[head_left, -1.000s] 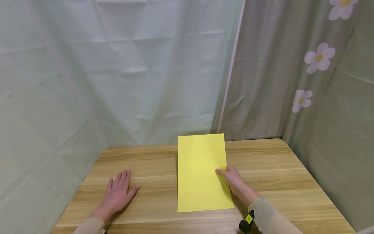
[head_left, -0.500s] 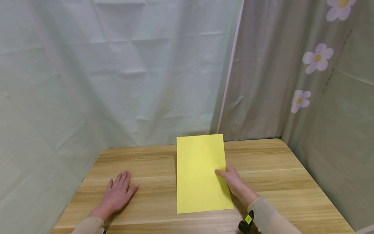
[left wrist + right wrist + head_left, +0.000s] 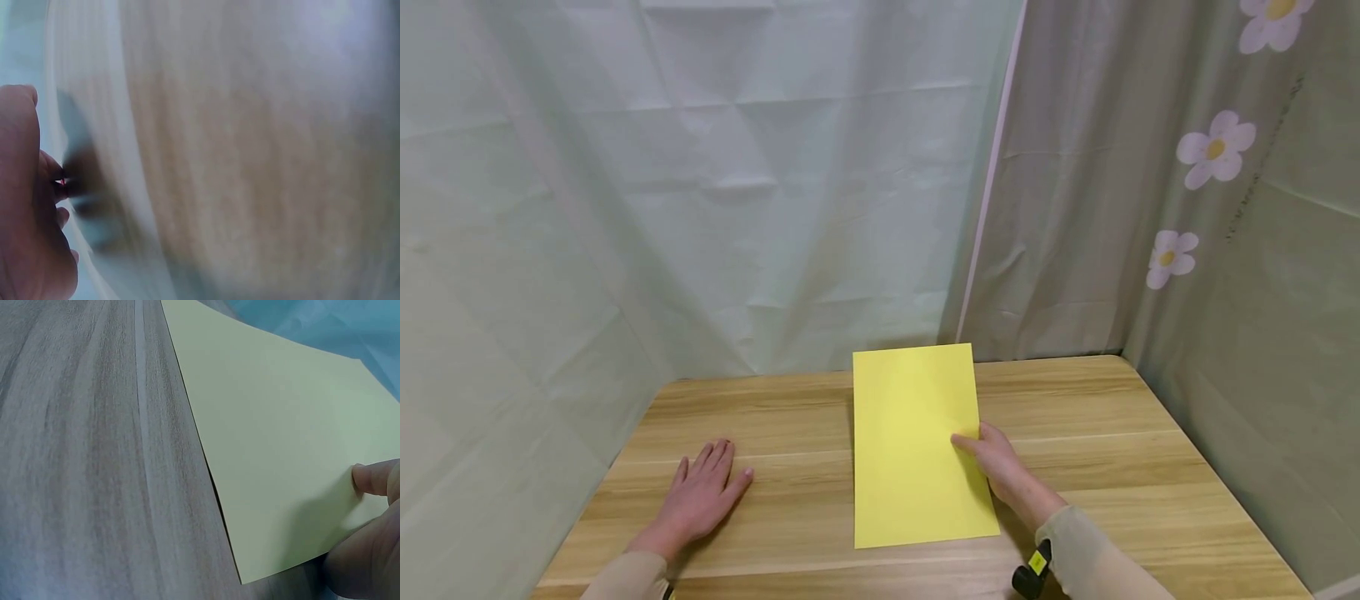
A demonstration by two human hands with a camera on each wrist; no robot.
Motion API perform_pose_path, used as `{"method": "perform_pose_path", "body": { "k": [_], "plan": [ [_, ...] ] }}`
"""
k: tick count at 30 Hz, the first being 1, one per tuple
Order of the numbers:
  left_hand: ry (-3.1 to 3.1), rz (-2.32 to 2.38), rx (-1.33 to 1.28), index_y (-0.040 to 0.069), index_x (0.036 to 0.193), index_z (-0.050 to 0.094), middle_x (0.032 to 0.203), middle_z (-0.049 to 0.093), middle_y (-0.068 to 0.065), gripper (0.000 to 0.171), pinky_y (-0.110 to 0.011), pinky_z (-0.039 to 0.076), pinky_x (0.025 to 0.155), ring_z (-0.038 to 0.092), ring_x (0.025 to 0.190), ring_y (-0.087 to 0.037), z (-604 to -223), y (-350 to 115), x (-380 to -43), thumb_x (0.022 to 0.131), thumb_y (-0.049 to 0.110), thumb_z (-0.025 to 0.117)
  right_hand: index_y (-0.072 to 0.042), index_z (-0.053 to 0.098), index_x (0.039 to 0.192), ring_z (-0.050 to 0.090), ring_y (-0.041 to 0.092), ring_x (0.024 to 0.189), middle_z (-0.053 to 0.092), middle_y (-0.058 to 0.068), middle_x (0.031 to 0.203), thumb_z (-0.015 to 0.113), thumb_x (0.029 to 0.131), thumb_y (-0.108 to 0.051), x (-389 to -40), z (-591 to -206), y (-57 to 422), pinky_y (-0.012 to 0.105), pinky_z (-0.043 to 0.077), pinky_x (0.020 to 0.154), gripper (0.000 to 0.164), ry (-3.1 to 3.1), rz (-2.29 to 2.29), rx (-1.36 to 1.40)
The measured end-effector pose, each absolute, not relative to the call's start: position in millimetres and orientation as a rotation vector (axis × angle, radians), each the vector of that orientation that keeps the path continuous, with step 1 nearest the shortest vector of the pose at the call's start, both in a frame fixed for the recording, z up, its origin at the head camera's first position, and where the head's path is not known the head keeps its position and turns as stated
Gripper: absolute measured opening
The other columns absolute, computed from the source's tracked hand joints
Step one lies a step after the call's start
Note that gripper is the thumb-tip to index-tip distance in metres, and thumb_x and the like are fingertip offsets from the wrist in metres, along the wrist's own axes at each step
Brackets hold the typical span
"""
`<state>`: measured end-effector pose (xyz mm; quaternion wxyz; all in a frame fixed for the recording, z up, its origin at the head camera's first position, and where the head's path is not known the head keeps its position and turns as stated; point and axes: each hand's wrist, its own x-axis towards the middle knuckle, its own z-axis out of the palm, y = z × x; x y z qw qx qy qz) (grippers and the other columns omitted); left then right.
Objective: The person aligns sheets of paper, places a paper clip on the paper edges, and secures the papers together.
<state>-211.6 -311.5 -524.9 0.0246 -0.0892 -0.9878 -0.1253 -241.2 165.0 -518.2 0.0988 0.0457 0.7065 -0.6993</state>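
Observation:
A plain yellow sheet of paper [image 3: 910, 450] is tilted up above the middle of the table in the head view. My right hand [image 3: 1000, 462] pinches its right edge, thumb on the front face and the other fingers hidden behind. In the right wrist view the thumb presses on the pale yellow sheet [image 3: 275, 444], which casts a thin dark gap along its edge. To the left, my left hand [image 3: 696, 500] rests palm down on the wood with fingers straight and thumb spread, apart from the paper. The left wrist view shows that hand [image 3: 31, 206] at its left side.
The wooden table [image 3: 797, 517] reaches back to a pale hanging curtain [image 3: 737, 208]. On the right hangs a greyish curtain [image 3: 1075, 208] with printed flowers. A small black device with a yellow label [image 3: 1037, 562] sits at my right cuff.
Over the last second the view has shifted very slightly. Both hands and the yellow paper hold practically the same positions.

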Motion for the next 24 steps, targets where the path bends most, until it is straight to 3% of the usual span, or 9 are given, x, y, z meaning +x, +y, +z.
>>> {"method": "perform_pose_path", "body": {
  "k": [24],
  "plan": [
    [-3.021,-0.386,-0.354,-0.011,0.152,0.037,0.157,0.034,-0.031,0.078,-0.072,0.011,0.114,0.025,0.146,-0.051,-521,-278,-222,0.108,0.054,0.039,0.004,0.056,0.133,0.07,0.024,0.078,0.071,0.014,0.098,0.064,0.102,-0.017,-239,-515,164,0.039,0.059,0.069,0.039,2.081,-2.073,0.14]
  ]
}}
